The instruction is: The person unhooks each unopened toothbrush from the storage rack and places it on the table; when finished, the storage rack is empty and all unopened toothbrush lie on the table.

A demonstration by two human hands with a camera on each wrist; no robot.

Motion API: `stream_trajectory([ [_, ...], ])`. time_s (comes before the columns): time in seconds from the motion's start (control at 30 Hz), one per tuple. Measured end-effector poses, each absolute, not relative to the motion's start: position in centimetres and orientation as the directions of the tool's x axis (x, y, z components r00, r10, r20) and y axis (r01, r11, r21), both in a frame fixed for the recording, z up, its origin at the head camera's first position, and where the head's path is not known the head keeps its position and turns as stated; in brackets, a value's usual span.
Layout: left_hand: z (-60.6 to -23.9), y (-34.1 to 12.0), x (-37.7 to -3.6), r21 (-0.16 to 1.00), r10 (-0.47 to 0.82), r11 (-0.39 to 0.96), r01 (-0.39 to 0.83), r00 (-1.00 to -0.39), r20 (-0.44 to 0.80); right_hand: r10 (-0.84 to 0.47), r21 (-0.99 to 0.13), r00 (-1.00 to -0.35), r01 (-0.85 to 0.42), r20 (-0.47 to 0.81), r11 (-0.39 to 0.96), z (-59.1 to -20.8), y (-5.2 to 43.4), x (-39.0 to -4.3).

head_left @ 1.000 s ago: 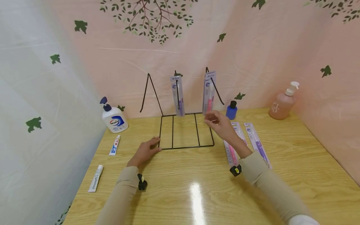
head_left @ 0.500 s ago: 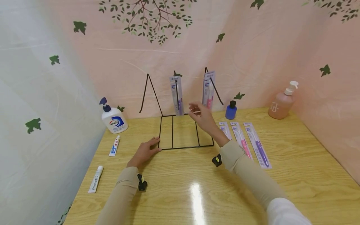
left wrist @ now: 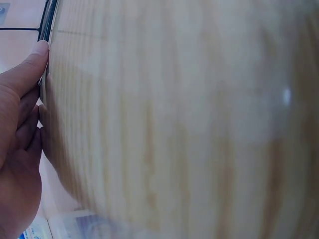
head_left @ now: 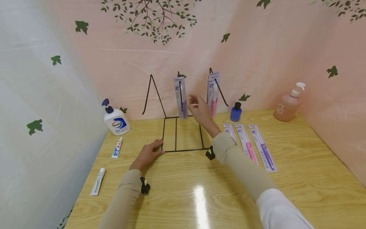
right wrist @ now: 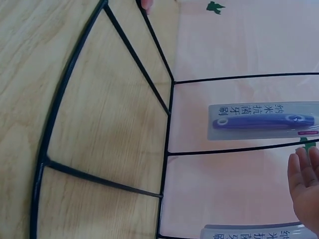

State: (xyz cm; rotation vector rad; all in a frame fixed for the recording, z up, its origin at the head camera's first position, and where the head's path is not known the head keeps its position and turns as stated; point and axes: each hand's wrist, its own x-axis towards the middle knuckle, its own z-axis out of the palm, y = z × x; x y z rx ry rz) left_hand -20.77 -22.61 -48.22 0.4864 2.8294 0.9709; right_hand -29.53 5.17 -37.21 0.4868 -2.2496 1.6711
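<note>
A black wire rack (head_left: 176, 135) stands at the back of the table. My left hand (head_left: 146, 156) rests at its front left corner, thumb and fingertips touching the wire. A packaged purple toothbrush (head_left: 184, 105) hangs on the middle hook; packaged pink toothbrushes (head_left: 213, 101), overlapping, hang on the right hook. Just right of the purple toothbrush is my right hand (head_left: 201, 112), raised, holding nothing. In the right wrist view its fingers (right wrist: 298, 169) are beside the purple toothbrush (right wrist: 264, 121). The left hook (head_left: 147, 93) carries nothing.
Three packaged toothbrushes (head_left: 264, 149) lie on the table to the right. Behind them stand a blue bottle (head_left: 235, 113) and a pink pump bottle (head_left: 287, 106). A white pump bottle (head_left: 116, 122) and two tubes, one small (head_left: 117, 148) and one white (head_left: 98, 182), are at left.
My right hand has moved left from the pink toothbrushes on the right hook and risen beside the purple toothbrush. My left hand has stayed at the rack's corner.
</note>
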Motion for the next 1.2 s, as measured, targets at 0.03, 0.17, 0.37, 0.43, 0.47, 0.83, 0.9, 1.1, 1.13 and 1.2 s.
stream_trajectory([
  [0.03,-48.2,-22.6,-20.8,0.614,0.336,0.743,0.267,-0.942,0.003,-0.091,-0.862,-0.900,-0.434,0.425,0.261,-37.1,5.1,-29.7],
  [0.17,-48.3,-22.5,-20.9,0.614,0.338,0.741,0.273,-0.941,0.011,-0.102,-0.875,-0.904,-0.427,0.415,0.228,-36.9,4.8,-30.3],
  [0.37,-48.3,-22.3,-21.0,0.612,0.344,0.738,0.284,-0.939,0.020,-0.105,-0.890,-0.913,-0.407,0.393,0.204,-36.3,4.4,-30.6],
  [0.43,-48.3,-22.3,-21.0,0.613,0.344,0.736,0.285,-0.939,0.023,-0.105,-0.891,-0.913,-0.408,0.395,0.201,-36.2,4.2,-30.7],
  [0.47,-48.3,-22.3,-21.0,0.615,0.343,0.736,0.285,-0.939,0.024,-0.104,-0.890,-0.912,-0.411,0.397,0.199,-36.1,4.2,-30.7],
  [0.83,-48.3,-22.4,-21.0,0.614,0.347,0.732,0.296,-0.937,0.038,-0.090,-0.883,-0.904,-0.427,0.417,0.197,-36.2,3.9,-30.5],
  [0.9,-48.4,-22.4,-21.0,0.613,0.346,0.733,0.295,-0.937,0.038,-0.092,-0.881,-0.901,-0.435,0.425,0.189,-36.2,3.9,-30.4],
  [1.1,-48.4,-22.6,-20.9,0.616,0.343,0.735,0.283,-0.939,0.022,-0.119,-0.868,-0.885,-0.465,0.451,0.175,-36.3,4.0,-30.1],
  [1.13,-48.3,-22.6,-20.9,0.617,0.342,0.736,0.279,-0.940,0.017,-0.124,-0.865,-0.883,-0.469,0.453,0.179,-36.3,4.1,-30.0],
  [1.2,-48.3,-22.6,-20.8,0.619,0.340,0.736,0.274,-0.940,0.011,-0.134,-0.862,-0.883,-0.469,0.450,0.191,-36.3,4.3,-29.8],
])
